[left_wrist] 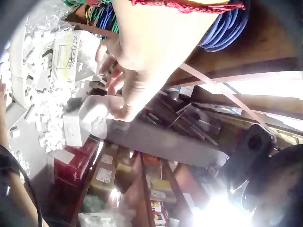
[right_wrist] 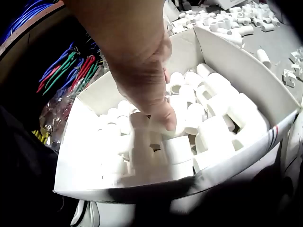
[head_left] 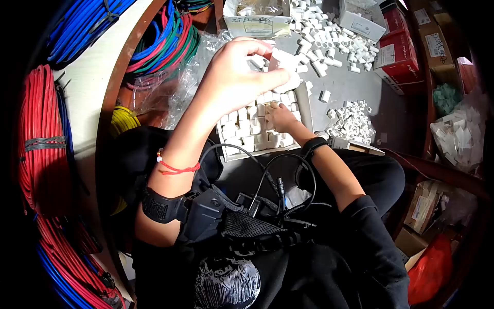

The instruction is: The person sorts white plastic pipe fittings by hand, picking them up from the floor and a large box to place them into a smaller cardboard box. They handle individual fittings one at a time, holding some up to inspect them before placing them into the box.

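Note:
Between thumb and fingers, my left hand [head_left: 239, 72] holds a white plastic pipe fitting [head_left: 282, 61], raised above the far side of an open cardboard box [head_left: 307, 98]. In the left wrist view the fitting [left_wrist: 93, 108] is overexposed, so its exact shape is blurred. My right hand [head_left: 282, 118] reaches down into the box, its thumb against the short white pipe couplings [right_wrist: 177, 150] packed there. In the right wrist view my right hand [right_wrist: 142, 80] hides most of its own fingers; I cannot tell whether they pinch a coupling.
Loose white couplings [head_left: 319, 49] are heaped beyond the box, with smaller white pieces [head_left: 352, 121] to the right. White cartons [head_left: 363, 20] and a red carton [head_left: 396, 59] stand behind. Coiled red cables [head_left: 41, 139] hang left. A black cord [head_left: 267, 170] crosses the lap.

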A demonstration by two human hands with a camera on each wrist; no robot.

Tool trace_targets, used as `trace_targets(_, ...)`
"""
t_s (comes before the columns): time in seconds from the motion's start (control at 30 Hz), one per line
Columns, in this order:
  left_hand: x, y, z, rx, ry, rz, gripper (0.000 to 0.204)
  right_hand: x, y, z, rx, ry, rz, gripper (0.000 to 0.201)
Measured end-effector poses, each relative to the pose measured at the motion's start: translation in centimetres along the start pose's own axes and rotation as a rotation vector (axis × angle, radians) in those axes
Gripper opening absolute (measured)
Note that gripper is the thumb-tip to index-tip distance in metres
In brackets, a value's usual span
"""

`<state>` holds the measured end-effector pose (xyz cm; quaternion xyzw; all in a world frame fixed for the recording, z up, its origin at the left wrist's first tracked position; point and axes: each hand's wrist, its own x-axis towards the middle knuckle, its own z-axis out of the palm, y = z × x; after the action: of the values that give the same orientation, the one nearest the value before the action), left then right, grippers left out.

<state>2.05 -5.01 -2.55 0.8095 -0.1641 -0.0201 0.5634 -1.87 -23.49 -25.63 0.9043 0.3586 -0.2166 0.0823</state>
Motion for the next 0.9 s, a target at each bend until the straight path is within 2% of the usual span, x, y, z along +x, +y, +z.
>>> trace_targets(0.1, -0.1, 0.1, -0.1, -0.013, -0.014, -0.028, 0.044, -0.3, 0.4, -0.4, 0.281, 0.070, 0.143, 0.031)
trace_targets(0.13, -0.1, 0.1, -0.1, -0.009, -0.012, -0.024, 0.044, 0.0, 1.0, 0.6, 0.323, 0.150, 0.203, 0.037)
trace_targets(0.23, -0.1, -0.1, 0.2, 0.001, -0.010, -0.014, 0.043, -0.2, 2.6, -0.1, 0.456, -0.014, 0.304, 0.052)
trace_targets(0.27, 0.0, -0.1, 0.2, 0.004, -0.010, -0.012, 0.043, -0.5, 2.6, -0.5, 0.407, -0.027, 0.286, 0.043)
trace_targets(0.37, 0.0, -0.4, 0.3, 0.008, -0.011, 0.001, 0.043, 0.0, 2.4, 2.2, 0.473, 0.015, 0.252, 0.035)
trace_targets(0.4, 0.1, -0.5, 0.3, 0.008, -0.012, 0.005, 0.043, -0.2, 1.8, 2.2, 0.442, 0.106, 0.257, 0.032)
trace_targets(0.5, 0.2, -0.5, 0.3, 0.032, -0.033, 0.009, 0.043, -0.1, 2.1, 1.8, 0.565, 0.062, 0.301, 0.033)
trace_targets(0.53, 0.1, -0.5, 0.3, -0.004, -0.035, -0.005, 0.042, 0.0, 3.0, 2.2, 0.694, 0.086, 0.321, 0.030)
trace_targets(0.57, 0.1, -0.3, 0.4, -0.025, -0.069, -0.048, 0.038, 0.5, 4.2, 2.4, 0.710, 0.126, 0.310, 0.034)
trace_targets(0.6, 0.2, -0.2, 0.4, -0.047, -0.103, -0.089, 0.034, 0.8, 5.6, 2.2, 0.849, 0.275, 0.255, 0.034)
trace_targets(0.63, 0.2, 0.0, 0.3, -0.068, -0.137, -0.129, 0.030, 0.9, 6.7, 1.3, 0.984, 0.427, 0.195, 0.035)
trace_targets(0.7, 0.5, 0.3, 0.1, -0.081, -0.203, -0.051, 0.025, 0.3, 8.9, -2.8, 1.253, 0.528, 0.238, 0.028)
trace_targets(0.77, 0.6, 0.3, 0.3, -0.032, -0.203, -0.037, 0.023, -3.1, 7.5, -12.7, 1.504, 0.538, 0.364, 0.023)
trace_targets(0.8, 0.6, 0.3, 0.4, -0.072, -0.201, -0.051, 0.023, -4.0, 7.8, -15.4, 1.537, 0.554, 0.318, 0.022)
trace_targets(0.83, 0.7, -0.7, 0.7, 0.020, -0.155, -0.024, 0.023, -4.8, 8.0, -17.5, 1.568, 0.569, 0.273, 0.021)
trace_targets(0.9, 0.5, 0.8, 0.1, -0.141, -0.300, -0.194, 0.025, -6.9, 7.6, -20.6, 1.352, 0.604, 0.070, 0.028)
